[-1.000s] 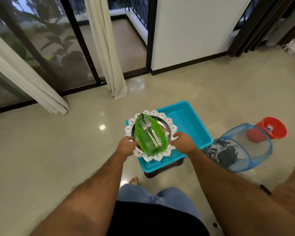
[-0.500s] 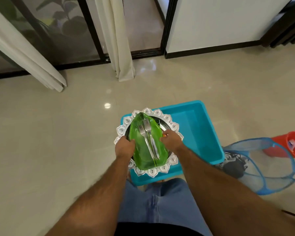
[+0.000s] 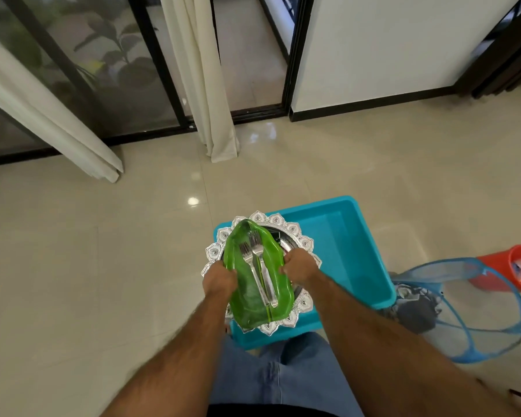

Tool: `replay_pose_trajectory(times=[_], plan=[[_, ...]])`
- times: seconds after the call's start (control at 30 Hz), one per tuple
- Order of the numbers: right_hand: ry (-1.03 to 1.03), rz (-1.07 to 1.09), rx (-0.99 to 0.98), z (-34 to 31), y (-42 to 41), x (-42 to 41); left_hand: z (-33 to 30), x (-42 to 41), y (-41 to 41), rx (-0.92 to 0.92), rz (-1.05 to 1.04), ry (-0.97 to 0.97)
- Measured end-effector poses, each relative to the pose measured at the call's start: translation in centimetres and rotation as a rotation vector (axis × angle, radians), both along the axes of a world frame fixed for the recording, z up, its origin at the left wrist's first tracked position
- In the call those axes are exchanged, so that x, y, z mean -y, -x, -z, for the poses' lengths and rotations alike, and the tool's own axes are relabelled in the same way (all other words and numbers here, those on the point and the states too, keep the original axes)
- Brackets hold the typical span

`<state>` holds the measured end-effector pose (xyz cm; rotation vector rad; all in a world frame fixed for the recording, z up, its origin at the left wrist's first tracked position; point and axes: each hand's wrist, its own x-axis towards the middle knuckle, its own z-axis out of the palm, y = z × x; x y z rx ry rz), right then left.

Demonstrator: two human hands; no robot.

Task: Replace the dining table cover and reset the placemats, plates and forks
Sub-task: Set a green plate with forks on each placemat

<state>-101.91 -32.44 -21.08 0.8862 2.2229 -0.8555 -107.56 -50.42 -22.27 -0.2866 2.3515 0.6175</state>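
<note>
Both hands carry the stack over the near-left corner of the blue tub. Left hand grips the left edge, fingers curled under and out of sight; right hand grips the right edge the same way. Stack, bottom up: silver scalloped placemat, a dark plate showing only at the far right, green leaf-shaped plate on top. Two forks lie loose along the green plate's middle, tines pointing away from the person. Likely handling: plates stiff and smooth, may be breakable; forks slide if the stack tilts. Hold at opposite rims, keep level, avoid jolts. Right of the tub: a blue mesh hamper with clothes, then a red bucket. No worktop in view.
</note>
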Motion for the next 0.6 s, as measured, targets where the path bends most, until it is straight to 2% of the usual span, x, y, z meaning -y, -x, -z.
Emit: replay_pose_trajectory(times=[0.1,0.3,0.4,0.6], plan=[[0.045,0.039,-0.024,-3.2,-0.5,0.2,-2.7,0.3,0.5,0.005,0.023,-0.062],[0.301,0.465,-0.131,-10.5,-3.5,1.0,-8.7,-0.6,1.2,0.103,0.019,-0.387],[0.344,0.615,-0.233,-13.7,-5.8,1.5,-11.4,-2.1,1.0,0.119,0.136,-0.456],[0.247,0.906,-0.417,-17.3,-12.0,1.5,-14.0,-6.6,-1.4,0.041,0.457,-0.516]])
